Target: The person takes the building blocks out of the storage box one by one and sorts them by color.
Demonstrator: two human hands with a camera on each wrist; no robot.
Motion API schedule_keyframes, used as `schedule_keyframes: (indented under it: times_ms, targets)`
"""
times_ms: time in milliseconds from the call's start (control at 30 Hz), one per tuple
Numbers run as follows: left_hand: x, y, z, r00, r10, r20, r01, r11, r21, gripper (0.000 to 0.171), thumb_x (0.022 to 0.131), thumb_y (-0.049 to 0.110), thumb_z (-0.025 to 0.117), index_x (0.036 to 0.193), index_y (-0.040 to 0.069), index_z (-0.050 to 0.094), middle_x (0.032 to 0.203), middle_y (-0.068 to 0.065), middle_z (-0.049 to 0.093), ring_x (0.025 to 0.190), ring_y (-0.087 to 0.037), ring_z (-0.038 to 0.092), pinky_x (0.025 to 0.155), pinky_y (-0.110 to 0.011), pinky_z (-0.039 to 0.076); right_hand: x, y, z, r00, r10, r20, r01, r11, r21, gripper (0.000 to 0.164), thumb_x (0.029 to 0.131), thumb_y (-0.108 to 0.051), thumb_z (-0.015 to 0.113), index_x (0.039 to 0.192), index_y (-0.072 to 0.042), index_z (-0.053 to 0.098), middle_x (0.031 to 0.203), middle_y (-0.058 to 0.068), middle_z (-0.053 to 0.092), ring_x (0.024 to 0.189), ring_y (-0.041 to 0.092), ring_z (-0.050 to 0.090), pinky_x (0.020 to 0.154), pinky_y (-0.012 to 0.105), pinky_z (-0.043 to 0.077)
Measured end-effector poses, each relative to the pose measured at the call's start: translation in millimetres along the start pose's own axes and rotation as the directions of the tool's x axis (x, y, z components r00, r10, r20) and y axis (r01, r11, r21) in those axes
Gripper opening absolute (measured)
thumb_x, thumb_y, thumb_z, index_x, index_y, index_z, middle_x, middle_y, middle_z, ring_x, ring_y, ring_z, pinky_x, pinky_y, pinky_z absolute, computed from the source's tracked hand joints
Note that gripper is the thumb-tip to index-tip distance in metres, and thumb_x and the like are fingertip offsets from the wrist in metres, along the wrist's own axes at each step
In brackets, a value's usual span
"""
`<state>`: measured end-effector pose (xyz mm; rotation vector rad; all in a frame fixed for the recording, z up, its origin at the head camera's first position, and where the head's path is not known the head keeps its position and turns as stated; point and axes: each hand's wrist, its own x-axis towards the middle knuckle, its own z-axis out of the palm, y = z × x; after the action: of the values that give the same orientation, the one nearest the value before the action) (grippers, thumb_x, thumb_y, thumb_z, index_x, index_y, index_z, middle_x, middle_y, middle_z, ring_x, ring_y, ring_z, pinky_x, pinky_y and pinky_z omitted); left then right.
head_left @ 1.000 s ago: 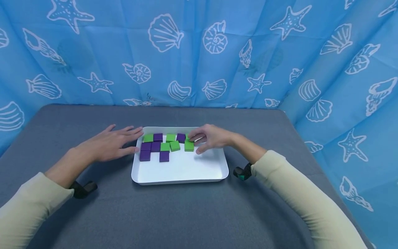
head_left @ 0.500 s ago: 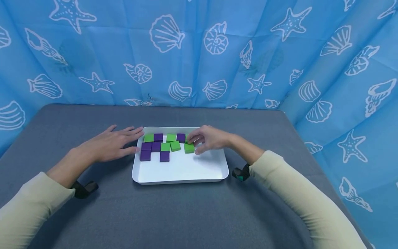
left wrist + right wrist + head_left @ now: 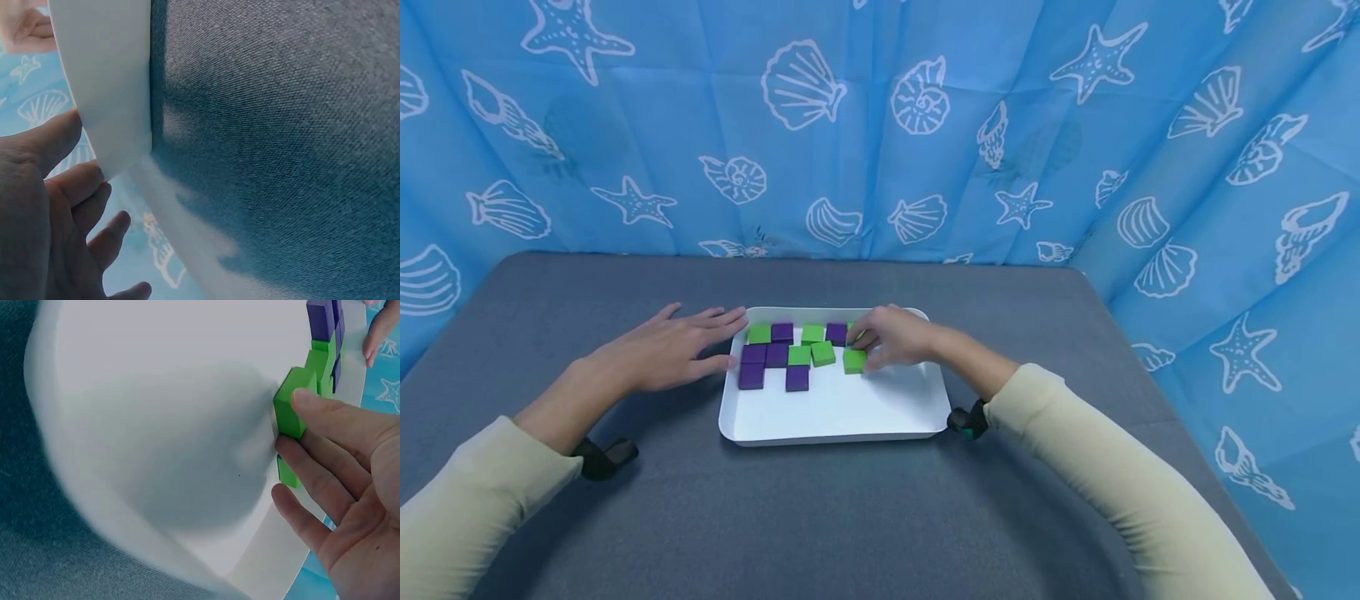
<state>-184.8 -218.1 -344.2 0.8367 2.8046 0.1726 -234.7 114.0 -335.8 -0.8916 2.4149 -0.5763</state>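
A green block [image 3: 853,362], best held level, is being pinched by the right hand [image 3: 901,335], the left hand [image 3: 666,353] being held wide.

We look down on a wide grey tabletop [image 3: 887,517] covered in woven fabric, its two far corners rounded and its far edge running nearly straight across. Up close from the left wrist we make out the fine weave, deep blue-grey where shadow falls. Directly on the fabric lies a shallow white rectangular tray [image 3: 842,421] with rounded corners and low, smooth walls. We find it flat, near the middle from side to side, its long sides roughly in line with the tabletop's far edge and a grey strip between them. Shadows spread over the fabric to its left and right.
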Motion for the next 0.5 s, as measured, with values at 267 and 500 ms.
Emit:
schedule_keyframes:
  times_ms: [267, 500]
  targets:
    - [-0.2, 1.7, -2.1, 1.0, -0.002, 0.009, 0.002, 1.0, 0.02, 0.07, 0.102, 0.052, 0.047, 0.156, 0.011, 0.033, 0.161, -0.013, 0.029, 0.146, -0.043, 0.027, 0.109, -0.076, 0.01, 1.0, -3.0, 1.0, 1.0, -0.012, -0.008, 0.012, 0.997, -0.07, 0.045, 0.085, -0.002, 0.077, 0.128, -0.001, 0.065, 0.124, 0.01, 0.069, 0.112, 0.018, 0.067, 0.097, 0.029, 0.051]
    - [-1.8, 0.0, -2.5, 1.0, 0.002, 0.004, -0.002, 0.999, 0.035, 0.07, 0.102, 0.052, 0.047, 0.156, 0.011, 0.033, 0.161, -0.013, 0.029, 0.146, -0.043, 0.027, 0.109, -0.076, 0.01, -9.1, -2.8, -12.8, 0.999, -0.035, -0.03, 0.032, 0.997, -0.065, 0.044, 0.086, -0.003, 0.076, 0.128, 0.0, 0.065, 0.12, 0.008, 0.07, 0.109, 0.017, 0.067, 0.097, 0.032, 0.052]
